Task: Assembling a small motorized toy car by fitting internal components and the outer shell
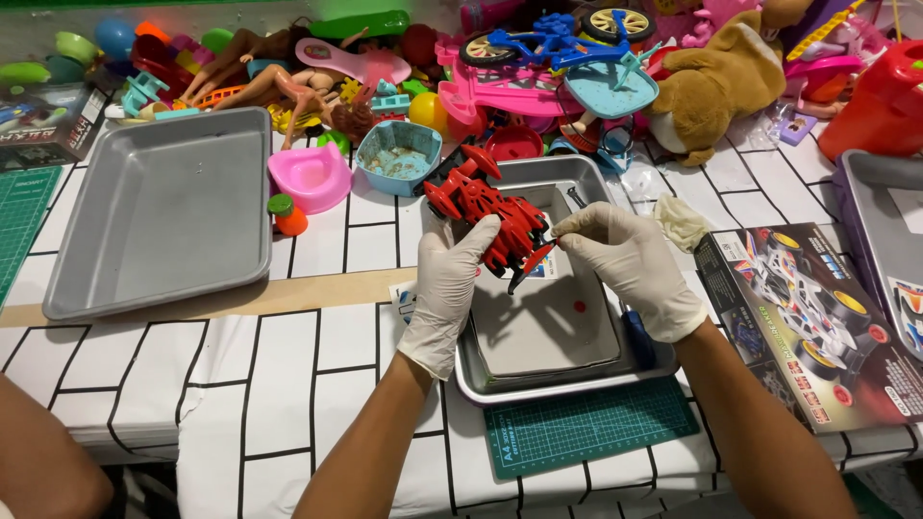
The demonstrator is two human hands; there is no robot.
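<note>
Both hands wear white gloves and share one red toy car (490, 219), held in the air above a small metal tray (558, 384) near the desk's front edge. Left hand (450, 288) comes up from below, fingers wrapped around the car's near left flank. Right hand (630, 264) pinches the car's near end with thumb and forefinger, the other fingers curled loosely. The car's long axis runs on a diagonal, from near right to far left, with the far end raised and tilted toward the desk's back left; which end is the nose I cannot tell.

Under the small tray lies a green cutting mat (586, 423), its corner jutting out toward the front edge. A boxed car kit (808, 327) lies just right of the tray, near the desk's right edge. A crumpled white glove (681, 221) lies beyond the right hand. Well to the left sits a large empty tray (163, 211). Behind the car stand a pink potty (310, 176) and a blue bowl (397, 157). Along the back edge is a heap of toys, among them a blue bicycle (543, 43) and a brown plush (716, 82).
</note>
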